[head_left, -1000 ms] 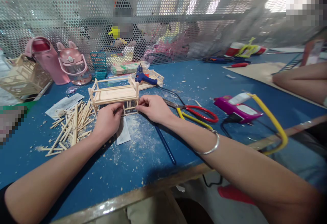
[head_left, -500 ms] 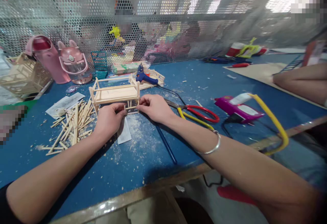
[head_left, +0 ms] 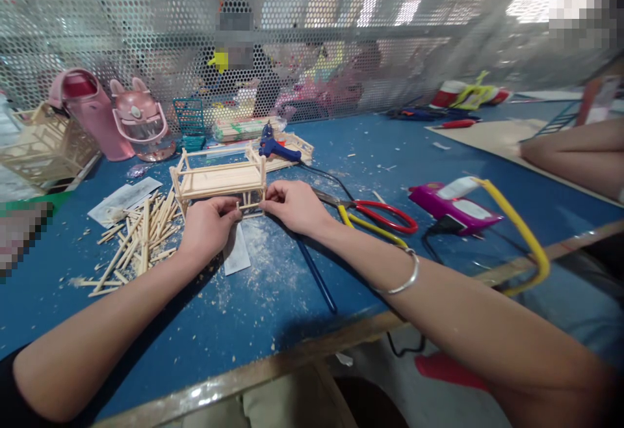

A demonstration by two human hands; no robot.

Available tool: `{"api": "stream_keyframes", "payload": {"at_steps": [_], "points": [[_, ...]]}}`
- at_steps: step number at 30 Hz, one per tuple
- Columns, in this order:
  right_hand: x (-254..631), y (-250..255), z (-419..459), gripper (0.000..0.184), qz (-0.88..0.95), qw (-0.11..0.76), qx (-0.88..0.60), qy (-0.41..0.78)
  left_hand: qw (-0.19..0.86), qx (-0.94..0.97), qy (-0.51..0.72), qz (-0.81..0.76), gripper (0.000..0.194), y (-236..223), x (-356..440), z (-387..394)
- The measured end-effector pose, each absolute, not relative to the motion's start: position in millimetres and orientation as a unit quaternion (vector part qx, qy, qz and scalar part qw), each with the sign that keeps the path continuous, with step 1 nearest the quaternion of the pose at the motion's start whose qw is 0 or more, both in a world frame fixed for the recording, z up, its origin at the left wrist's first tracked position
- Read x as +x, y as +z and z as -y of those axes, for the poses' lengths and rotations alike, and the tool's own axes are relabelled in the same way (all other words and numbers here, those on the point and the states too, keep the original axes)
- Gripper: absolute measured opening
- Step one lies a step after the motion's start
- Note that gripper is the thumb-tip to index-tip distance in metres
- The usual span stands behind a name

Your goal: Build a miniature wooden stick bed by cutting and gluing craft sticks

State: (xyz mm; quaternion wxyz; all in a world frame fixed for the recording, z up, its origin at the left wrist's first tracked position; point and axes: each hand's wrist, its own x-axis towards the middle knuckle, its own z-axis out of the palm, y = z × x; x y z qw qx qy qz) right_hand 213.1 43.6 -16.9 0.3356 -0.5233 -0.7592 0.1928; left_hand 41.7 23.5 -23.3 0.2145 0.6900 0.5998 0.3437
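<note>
A small bunk-bed model (head_left: 219, 179) made of thin wooden sticks stands on the blue table before me. My left hand (head_left: 205, 227) is closed at its lower front, thumb and fingers pinching a short wooden stick (head_left: 238, 208). My right hand (head_left: 295, 208) pinches at the model's right front corner post, where a low crosspiece reaches toward the left fingers. The fingertips partly cover the joints there. Left of my left hand lies a pile of loose wooden sticks (head_left: 145, 236). A small paper piece (head_left: 238, 254) lies below the hands.
A blue glue gun (head_left: 280, 149) rests behind the model. To the right lie red-handled pliers (head_left: 387, 215), a yellow-handled saw (head_left: 524, 226) and a purple tool (head_left: 455, 210). Pink bottles (head_left: 146, 122) stand back left. Another person's arm (head_left: 575, 155) rests at the right.
Both hands and the model stay in nearly the same place. Only a very slight shift of the view shows.
</note>
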Motion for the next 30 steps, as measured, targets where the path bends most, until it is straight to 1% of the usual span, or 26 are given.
{"api": "stream_keyframes", "payload": {"at_steps": [10,13,15,18,20,22,25,28,30], "points": [[215,-11,-42,0.008,0.764,0.313,-0.532,0.187,0.227,0.703,0.345,-0.578,0.025,-22,41,-22],[221,-3,-40,0.012,0.77,0.298,-0.526,0.206,0.221,0.713,0.344,-0.57,0.028,-22,39,-22],[226,7,-39,0.013,0.766,0.307,-0.523,0.212,0.218,0.713,0.341,-0.572,0.029,-24,38,-22],[236,27,-47,0.013,0.756,0.339,-0.534,0.17,0.214,0.707,0.341,-0.581,0.03,-25,37,-22],[242,39,-60,0.014,0.754,0.333,-0.554,0.114,0.215,0.705,0.346,-0.581,0.03,-25,37,-22],[246,46,-79,0.016,0.756,0.297,-0.581,0.056,0.218,0.703,0.346,-0.582,0.03,-25,37,-22],[247,45,-114,0.023,0.765,0.195,-0.613,-0.016,0.219,0.7,0.34,-0.589,0.031,-24,38,-21],[244,33,-146,0.038,0.774,0.08,-0.626,-0.046,0.225,0.698,0.334,-0.592,0.033,-24,38,-21],[240,22,-162,0.043,0.775,0.047,-0.629,-0.048,0.227,0.697,0.331,-0.594,0.034,-24,38,-21]]}}
